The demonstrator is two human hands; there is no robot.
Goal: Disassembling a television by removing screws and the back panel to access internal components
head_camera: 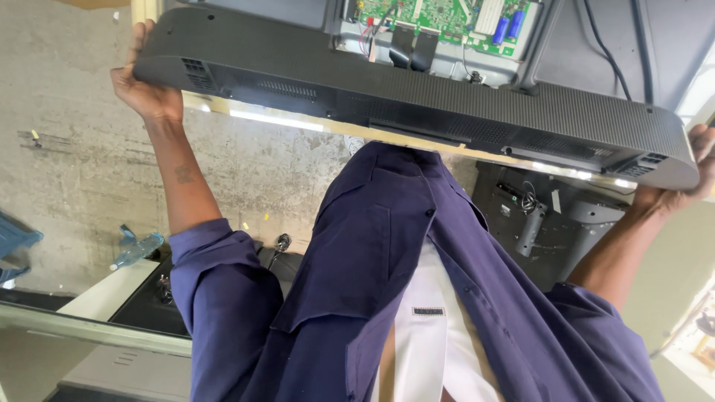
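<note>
Head view: a black television back panel (pixel 417 104) spans the frame, its long axis running left to right and dipping slightly rightward, green circuit board (pixel 439 15) exposed. Left hand (pixel 145 82) and right hand (pixel 689 175) each clasp one end, fingers wrapped over the edge.

A worn, stained grey concrete floor (pixel 82 156) fills the left. A clear plastic bottle (pixel 138 249) lies on it near a blue crate (pixel 13 242). Bright daylight enters at far right.
</note>
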